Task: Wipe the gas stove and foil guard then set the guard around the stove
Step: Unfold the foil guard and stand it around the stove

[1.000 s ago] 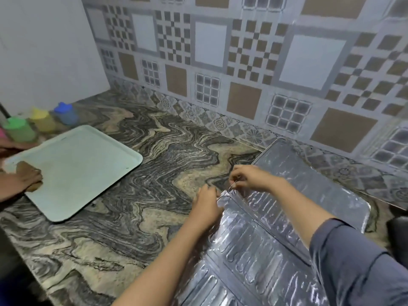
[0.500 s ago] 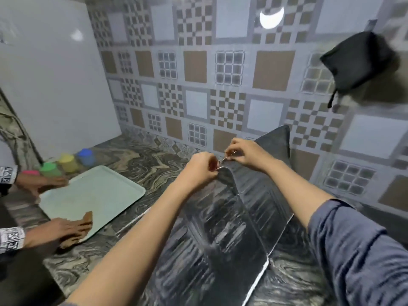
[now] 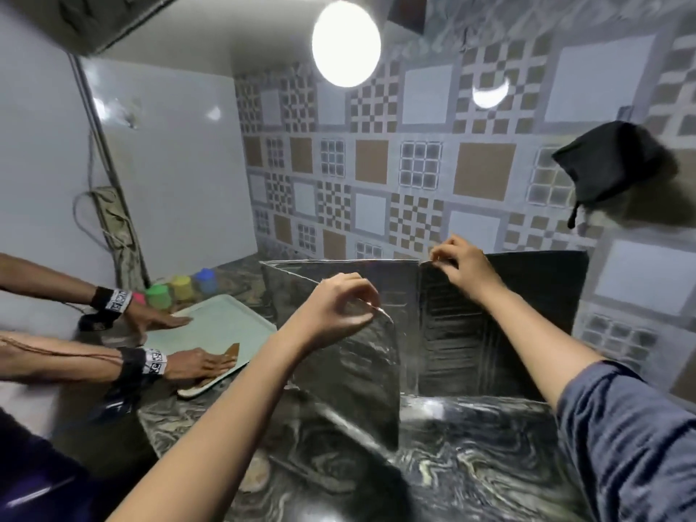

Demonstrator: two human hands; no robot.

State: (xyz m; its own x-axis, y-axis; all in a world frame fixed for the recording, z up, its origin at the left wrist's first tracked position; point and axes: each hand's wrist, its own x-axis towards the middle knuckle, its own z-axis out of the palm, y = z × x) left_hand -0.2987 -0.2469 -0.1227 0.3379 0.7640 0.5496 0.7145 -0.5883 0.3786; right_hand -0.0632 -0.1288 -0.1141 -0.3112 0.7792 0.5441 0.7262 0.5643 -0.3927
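Silvery foil guard [image 3: 350, 367] upright, unfolded.

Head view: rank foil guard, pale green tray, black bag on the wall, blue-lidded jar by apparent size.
1. foil guard
2. pale green tray and black bag: look alike, tray partly covered, so unranked
3. blue-lidded jar

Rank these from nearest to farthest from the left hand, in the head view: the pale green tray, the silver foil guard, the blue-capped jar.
1. Silver foil guard: pinched by the left hand.
2. Pale green tray: to its left.
3. Blue-capped jar: beyond the tray, by the wall.
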